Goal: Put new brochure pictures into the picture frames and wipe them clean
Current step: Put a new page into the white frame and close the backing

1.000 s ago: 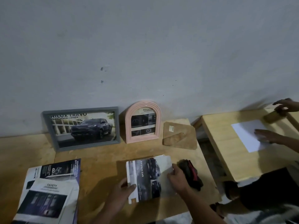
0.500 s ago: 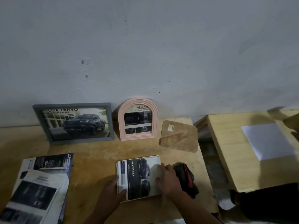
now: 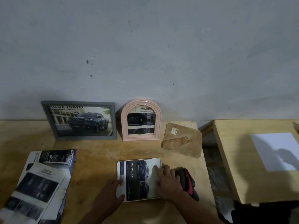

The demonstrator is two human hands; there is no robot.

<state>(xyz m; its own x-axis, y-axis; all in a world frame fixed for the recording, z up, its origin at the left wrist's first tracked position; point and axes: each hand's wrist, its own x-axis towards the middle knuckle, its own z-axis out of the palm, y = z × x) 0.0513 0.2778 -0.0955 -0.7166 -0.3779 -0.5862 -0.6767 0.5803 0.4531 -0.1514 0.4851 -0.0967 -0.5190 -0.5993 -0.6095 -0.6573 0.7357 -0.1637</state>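
Fitting step: your left hand [image 3: 111, 192] and right hand [image 3: 168, 180], fingers flat, press the brochure picture [image 3: 139, 179] into the frame near the bench's front edge; next, fit the backing board [image 3: 182, 139].

Two picture frames lean against the wall at the back of the desk [image 3: 97, 147]: the rectangular frame [image 3: 79, 120] on the left, the arched frame [image 3: 141, 119] just beside it on the right. Right of these lies the backing board [image 3: 182, 139]. The brochure stack [image 3: 40, 183] lies front left; the flat frame [image 3: 139, 179] front centre, with the cloth [image 3: 187, 180] just beside its right edge.
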